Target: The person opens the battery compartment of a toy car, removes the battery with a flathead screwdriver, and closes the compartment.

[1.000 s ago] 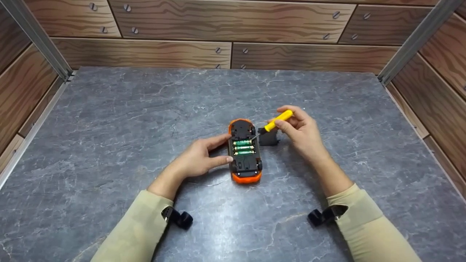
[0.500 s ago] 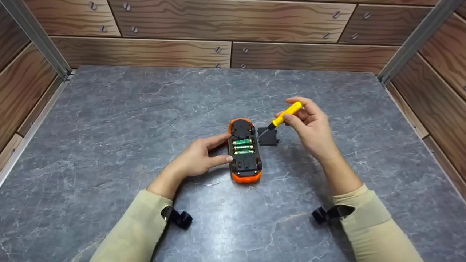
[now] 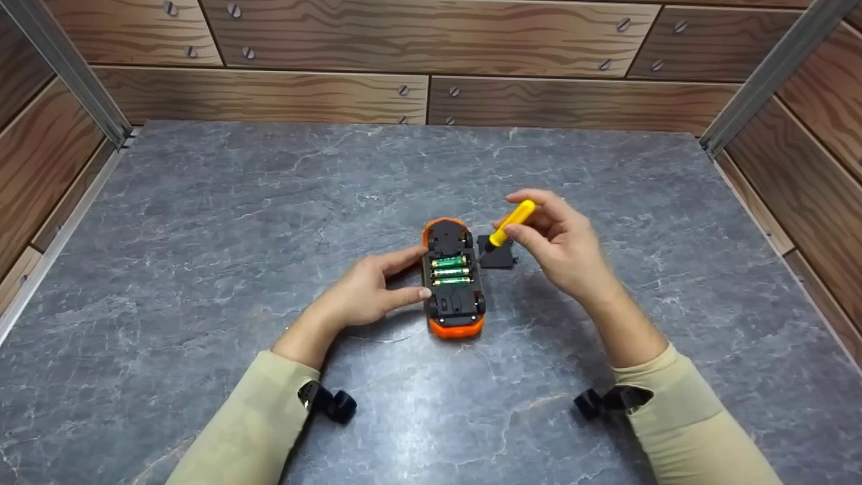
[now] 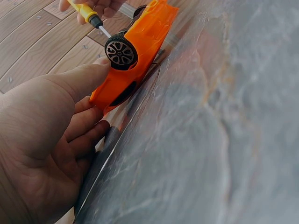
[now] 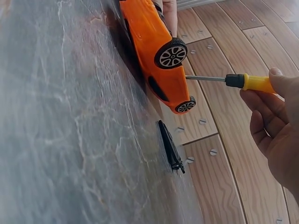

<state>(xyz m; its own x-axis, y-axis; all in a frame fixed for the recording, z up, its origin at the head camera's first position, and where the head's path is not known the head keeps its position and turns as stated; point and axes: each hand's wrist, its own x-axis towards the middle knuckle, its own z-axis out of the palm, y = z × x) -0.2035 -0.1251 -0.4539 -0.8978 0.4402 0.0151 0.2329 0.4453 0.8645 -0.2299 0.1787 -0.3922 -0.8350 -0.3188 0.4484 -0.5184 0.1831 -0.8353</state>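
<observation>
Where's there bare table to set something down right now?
The grey marbled tabletop is bare from the upturned orange toy car back to the wood-patterned wall, and left of the left hand. It's crowded right of the car: flat black plastic cover, yellow-handled screwdriver, right hand.

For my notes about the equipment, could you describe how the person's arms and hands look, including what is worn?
The left hand and right hand wear no gloves. The left sleeve and right sleeve are pale yellow-green, stopping short of the hands. A left black device and right black device jut inward from them.
</observation>
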